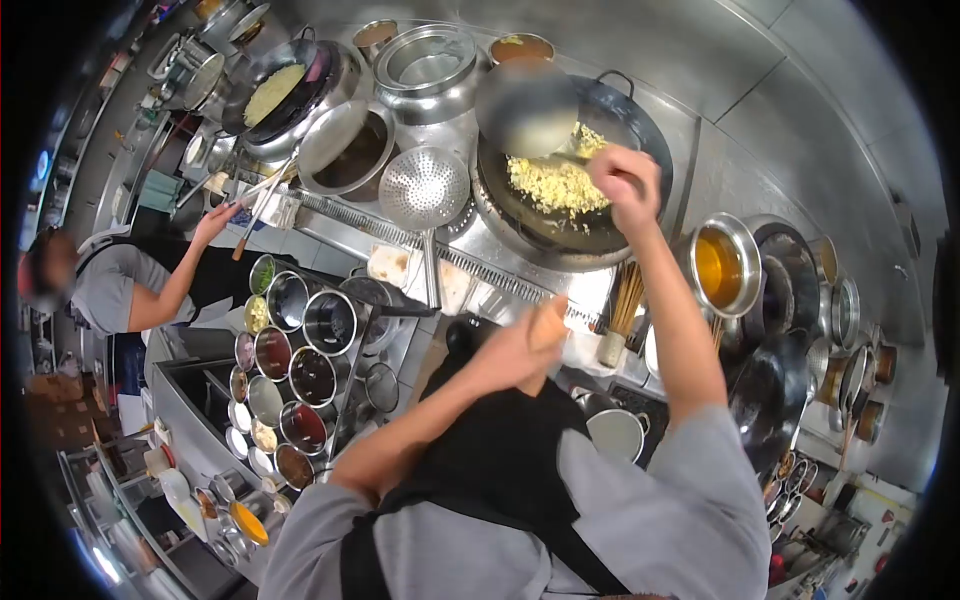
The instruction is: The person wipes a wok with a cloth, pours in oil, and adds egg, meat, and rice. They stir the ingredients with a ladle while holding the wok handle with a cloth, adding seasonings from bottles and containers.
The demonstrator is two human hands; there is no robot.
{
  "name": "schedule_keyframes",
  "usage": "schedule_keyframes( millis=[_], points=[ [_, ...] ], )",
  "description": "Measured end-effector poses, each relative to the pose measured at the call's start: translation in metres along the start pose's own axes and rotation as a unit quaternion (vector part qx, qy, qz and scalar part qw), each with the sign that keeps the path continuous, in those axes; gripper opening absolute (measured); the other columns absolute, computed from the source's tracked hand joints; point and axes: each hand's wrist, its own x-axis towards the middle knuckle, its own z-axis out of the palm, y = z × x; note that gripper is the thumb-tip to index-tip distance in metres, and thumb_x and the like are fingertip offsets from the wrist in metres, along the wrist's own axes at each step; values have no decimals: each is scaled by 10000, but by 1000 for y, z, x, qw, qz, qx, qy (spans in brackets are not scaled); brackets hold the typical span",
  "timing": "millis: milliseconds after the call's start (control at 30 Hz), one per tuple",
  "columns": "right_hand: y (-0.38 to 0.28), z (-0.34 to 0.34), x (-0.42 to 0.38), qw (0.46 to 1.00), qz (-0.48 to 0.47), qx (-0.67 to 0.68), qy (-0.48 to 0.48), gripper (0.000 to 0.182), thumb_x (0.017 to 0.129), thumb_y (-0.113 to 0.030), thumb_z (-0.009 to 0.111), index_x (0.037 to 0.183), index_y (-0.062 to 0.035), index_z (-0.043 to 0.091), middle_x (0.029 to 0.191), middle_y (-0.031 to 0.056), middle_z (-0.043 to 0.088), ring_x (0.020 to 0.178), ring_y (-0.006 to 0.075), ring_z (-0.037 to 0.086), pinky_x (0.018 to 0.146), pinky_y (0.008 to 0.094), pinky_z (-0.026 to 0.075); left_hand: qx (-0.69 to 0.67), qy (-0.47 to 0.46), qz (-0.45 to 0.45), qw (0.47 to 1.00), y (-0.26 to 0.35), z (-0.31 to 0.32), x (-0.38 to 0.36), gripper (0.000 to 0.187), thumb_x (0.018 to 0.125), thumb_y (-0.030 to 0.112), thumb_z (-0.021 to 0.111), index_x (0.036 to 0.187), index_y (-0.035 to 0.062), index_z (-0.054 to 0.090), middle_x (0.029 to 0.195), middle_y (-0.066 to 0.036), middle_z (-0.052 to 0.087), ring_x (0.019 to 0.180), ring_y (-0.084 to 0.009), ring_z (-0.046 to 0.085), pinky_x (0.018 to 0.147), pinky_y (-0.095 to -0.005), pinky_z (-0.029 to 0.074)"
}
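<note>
My right hand (pixel 630 192) is closed over the near right side of a dark wok (pixel 650 140). A thin shaft leads from its fingers toward a dark, blurred round ladle bowl (pixel 520 100) above the food. Yellow and white food (pixel 555 185), like egg fried rice, lies in the wok. My left hand (pixel 505 357), in front of my black apron, is closed around what looks like a tan wooden handle (pixel 548 324); its far end cannot be made out. Left of the wok, a perforated strainer (pixel 425 185) rests with its handle toward me.
A co-worker's arm (pixel 165 290) reaches toward a second wok (pixel 325 90) on the left. Several sauce and ingredient containers (pixel 303 375) stand at lower left. A pot of amber liquid (pixel 725 265) and a bamboo brush (pixel 622 315) are on the right.
</note>
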Motion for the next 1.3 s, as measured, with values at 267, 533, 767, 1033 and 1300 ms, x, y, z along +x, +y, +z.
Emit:
schedule_keyframes(
  millis=[267,533,767,1033,1300],
  points=[
    [-47,-66,-2,967,-2,144,210,68,790,23,480,737,-15,498,587,40,486,492,131,435,473,276,376,-117,158,33,980,-2,-73,-44,567,803,264,728,1238,-22,503,1047,-135,659,952,-243,652,847,-366,496],
    [-64,130,-23,913,-71,-82,394,209,885,37,513,701,-47,459,586,46,501,513,103,447,492,244,382,-419,-60,-26,906,-83,-52,152,553,960,600,398,1193,107,492,1056,-52,601,920,-176,623,739,-322,519],
    [-73,59,28,925,57,76,367,201,806,88,488,662,-35,421,589,20,441,504,84,370,486,253,312,-556,40,-211,803,-73,-14,236,195,889,150,550,1026,22,495,883,-144,608,712,-270,654,550,-441,546],
    [-102,7,14,905,85,132,395,173,797,42,455,652,-46,419,539,13,410,443,91,346,427,259,293,-541,-36,-319,777,23,-56,109,193,949,210,421,855,66,510,757,-98,578,653,-225,595,521,-410,497],
    [-87,81,-15,972,-60,-71,214,147,774,82,495,658,-2,461,601,44,487,533,112,481,483,247,376,-479,-143,-125,857,-173,-24,155,110,846,95,450,834,62,554,702,-99,580,583,-247,604,501,-393,511]
  ],
)
